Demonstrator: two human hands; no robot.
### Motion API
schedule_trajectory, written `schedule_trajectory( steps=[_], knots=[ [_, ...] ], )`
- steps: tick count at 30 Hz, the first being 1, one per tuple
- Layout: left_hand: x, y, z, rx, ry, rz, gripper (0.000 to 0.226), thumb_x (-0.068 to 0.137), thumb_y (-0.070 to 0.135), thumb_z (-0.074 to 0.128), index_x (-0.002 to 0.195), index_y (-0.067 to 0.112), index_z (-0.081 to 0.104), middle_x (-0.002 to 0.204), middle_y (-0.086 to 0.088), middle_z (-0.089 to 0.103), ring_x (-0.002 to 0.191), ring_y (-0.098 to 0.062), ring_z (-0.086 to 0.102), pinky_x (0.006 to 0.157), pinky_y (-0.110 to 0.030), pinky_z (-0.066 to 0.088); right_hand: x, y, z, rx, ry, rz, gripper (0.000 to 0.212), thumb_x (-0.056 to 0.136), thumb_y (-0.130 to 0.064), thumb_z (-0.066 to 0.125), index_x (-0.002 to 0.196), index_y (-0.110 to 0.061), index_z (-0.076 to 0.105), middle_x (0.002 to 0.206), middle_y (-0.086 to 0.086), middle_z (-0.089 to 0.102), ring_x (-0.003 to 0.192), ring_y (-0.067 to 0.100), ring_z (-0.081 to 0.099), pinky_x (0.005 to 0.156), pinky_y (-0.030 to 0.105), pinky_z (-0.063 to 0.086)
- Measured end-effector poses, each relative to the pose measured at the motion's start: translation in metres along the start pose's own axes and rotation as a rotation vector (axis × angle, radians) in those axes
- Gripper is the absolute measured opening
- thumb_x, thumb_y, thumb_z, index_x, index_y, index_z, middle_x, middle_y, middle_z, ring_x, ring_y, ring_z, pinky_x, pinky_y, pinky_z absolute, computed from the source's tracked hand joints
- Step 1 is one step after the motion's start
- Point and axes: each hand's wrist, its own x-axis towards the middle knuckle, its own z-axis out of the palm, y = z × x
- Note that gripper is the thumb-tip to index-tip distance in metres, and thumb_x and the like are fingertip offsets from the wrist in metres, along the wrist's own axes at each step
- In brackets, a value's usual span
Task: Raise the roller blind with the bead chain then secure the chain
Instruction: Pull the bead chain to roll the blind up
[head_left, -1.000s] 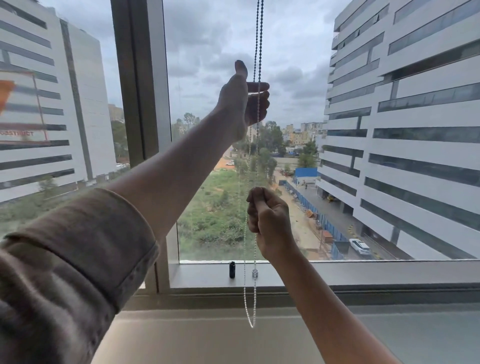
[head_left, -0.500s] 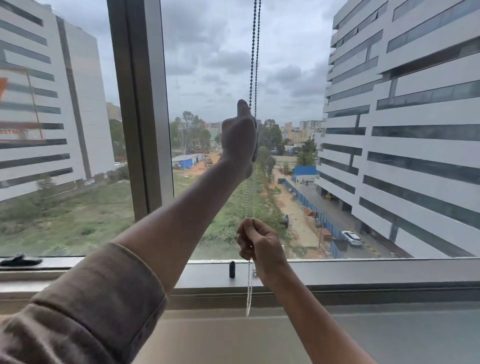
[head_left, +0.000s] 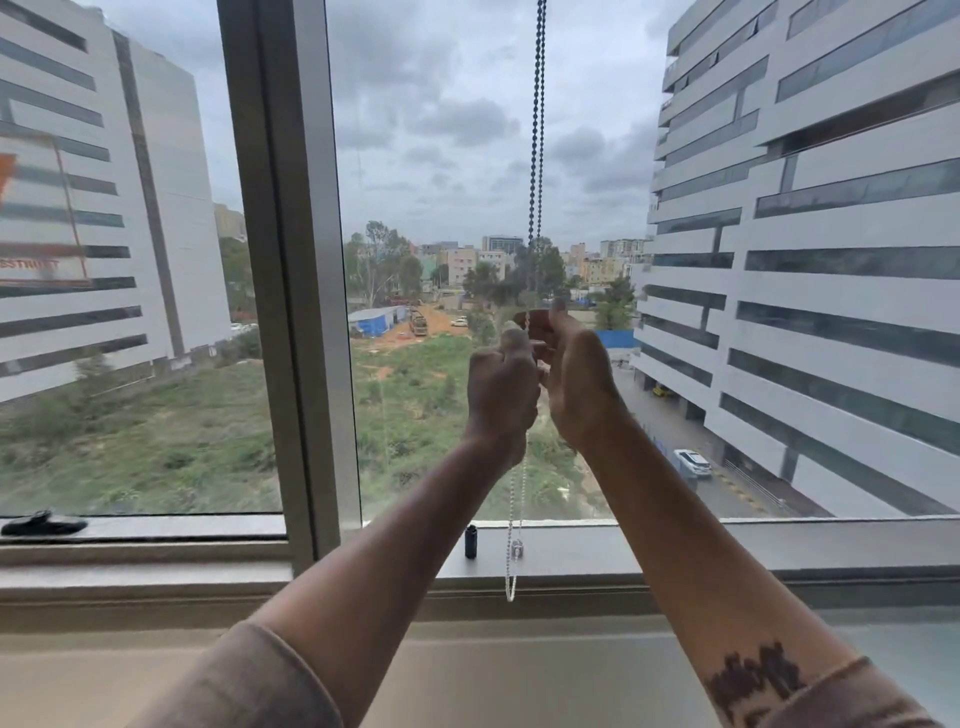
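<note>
Both hands meet at the bead chain (head_left: 536, 156) in front of the window, near the middle of the view. The left hand (head_left: 501, 384) is curled into a fist around the chain, knuckles toward the camera. The right hand (head_left: 579, 379) sits just beside it, touching or nearly touching, palm turned left with its fingers (head_left: 543, 325) bent in at the chain; whether they actually pinch the beads cannot be told, since the left hand covers that spot.

The chain runs as a double strand straight down from the top edge of the view, dark against the sky, into the two hands. Below the left fist it comes out as a pale loop (head_left: 514, 561) that hangs past the window sill (head_left: 779, 545) and ends just under the sill's front edge. A small clear piece (head_left: 517, 548) sits on the loop at sill height. Just left of it a small black cylinder (head_left: 471, 541) stands upright on the sill.

The blind itself is out of view; the glass is uncovered across the whole frame. A grey window post (head_left: 291, 260) rises left of the hands. At the far left end of the sill lies a black window handle (head_left: 41, 524). A dark mark (head_left: 753, 675) shows on the right forearm near the rolled sleeve.
</note>
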Motion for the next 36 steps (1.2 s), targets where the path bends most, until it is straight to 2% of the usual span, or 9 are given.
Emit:
schedule_trajectory(
  steps=[4, 8, 12, 17, 23, 28, 32, 34, 36],
  knots=[
    [-0.01, -0.017, 0.0, 0.038, 0.049, 0.03, 0.061, 0.11, 0.03, 0.041, 0.05, 0.021, 0.037, 0.051, -0.005, 0.031, 0.043, -0.014, 0.025, 0.051, -0.033, 0.019, 0.016, -0.046, 0.019, 0.001, -0.062, -0.032, 0.051, 0.115, -0.044, 0.034, 0.106, -0.011, 0.073, 0.086, 0.001, 0.082, 0.071, 0.017, 0.07, 0.072, 0.036, 0.049],
    [-0.017, -0.025, -0.002, 0.066, 0.044, 0.036, 0.049, 0.097, 0.042, 0.038, 0.052, 0.022, 0.037, 0.051, -0.005, 0.028, 0.047, -0.015, 0.024, 0.053, -0.039, 0.021, 0.022, -0.082, 0.036, -0.035, -0.084, -0.086, 0.048, 0.116, -0.039, 0.034, 0.112, -0.008, 0.07, 0.087, 0.004, 0.079, 0.066, 0.018, 0.065, 0.065, 0.032, 0.046],
    [-0.023, -0.043, -0.007, 0.088, 0.025, 0.024, 0.051, 0.098, 0.046, 0.037, 0.052, 0.023, 0.036, 0.051, -0.004, 0.028, 0.048, -0.015, 0.023, 0.05, -0.046, 0.024, 0.028, -0.106, 0.05, -0.041, -0.06, -0.107, 0.046, 0.116, -0.036, 0.036, 0.114, -0.005, 0.07, 0.086, 0.008, 0.077, 0.062, 0.018, 0.062, 0.06, 0.029, 0.045],
    [-0.032, -0.07, -0.016, 0.097, 0.005, -0.01, 0.054, 0.098, 0.052, 0.038, 0.052, 0.025, 0.033, 0.052, -0.004, 0.025, 0.048, -0.013, 0.019, 0.054, -0.043, 0.016, 0.033, -0.119, 0.058, -0.01, -0.039, -0.106, 0.042, 0.115, -0.032, 0.037, 0.108, -0.006, 0.07, 0.077, 0.005, 0.069, 0.057, 0.017, 0.052, 0.056, 0.028, 0.041],
    [-0.044, -0.107, -0.028, 0.12, 0.014, -0.088, 0.056, 0.098, 0.056, 0.039, 0.051, 0.026, 0.031, 0.05, -0.001, 0.025, 0.048, -0.012, 0.019, 0.052, -0.045, 0.015, 0.031, -0.109, 0.06, 0.029, 0.03, -0.123, 0.032, 0.112, -0.019, 0.043, 0.102, -0.002, 0.069, 0.06, 0.0, 0.047, 0.046, 0.012, 0.025, 0.048, 0.027, 0.017],
    [-0.055, -0.128, -0.034, 0.147, 0.013, -0.144, 0.057, 0.094, 0.063, 0.041, 0.053, 0.026, 0.031, 0.05, -0.002, 0.024, 0.048, -0.014, 0.018, 0.052, -0.043, 0.014, 0.02, -0.085, 0.05, 0.017, 0.048, -0.157, 0.034, 0.111, -0.015, 0.047, 0.081, -0.012, 0.062, 0.05, -0.007, 0.035, 0.043, 0.012, 0.021, 0.043, 0.022, 0.017],
    [-0.064, -0.14, -0.037, 0.156, 0.003, -0.222, 0.062, 0.111, 0.045, 0.041, 0.054, 0.026, 0.031, 0.052, -0.003, 0.025, 0.049, -0.014, 0.021, 0.053, -0.047, 0.017, 0.011, -0.065, 0.042, 0.0, 0.034, -0.241, 0.041, 0.111, -0.009, 0.047, 0.072, -0.015, 0.058, 0.049, -0.004, 0.032, 0.038, 0.011, 0.02, 0.042, 0.019, 0.019],
    [-0.069, -0.146, -0.039, 0.143, -0.037, -0.255, 0.064, 0.112, 0.043, 0.042, 0.051, 0.026, 0.036, 0.05, -0.003, 0.028, 0.045, -0.015, 0.025, 0.05, -0.041, 0.02, 0.007, -0.057, 0.038, -0.005, 0.03, -0.265, 0.042, 0.112, -0.01, 0.047, 0.071, -0.015, 0.057, 0.049, -0.003, 0.032, 0.038, 0.012, 0.02, 0.043, 0.018, 0.019],
    [-0.073, -0.149, -0.042, 0.113, -0.1, -0.301, 0.064, 0.109, 0.048, 0.044, 0.049, 0.025, 0.042, 0.05, -0.006, 0.033, 0.039, -0.016, 0.032, 0.045, -0.029, 0.025, 0.003, -0.05, 0.036, -0.002, 0.026, -0.284, 0.042, 0.113, -0.012, 0.047, 0.072, -0.016, 0.058, 0.047, -0.004, 0.033, 0.037, 0.012, 0.021, 0.042, 0.018, 0.02]
  ],
)
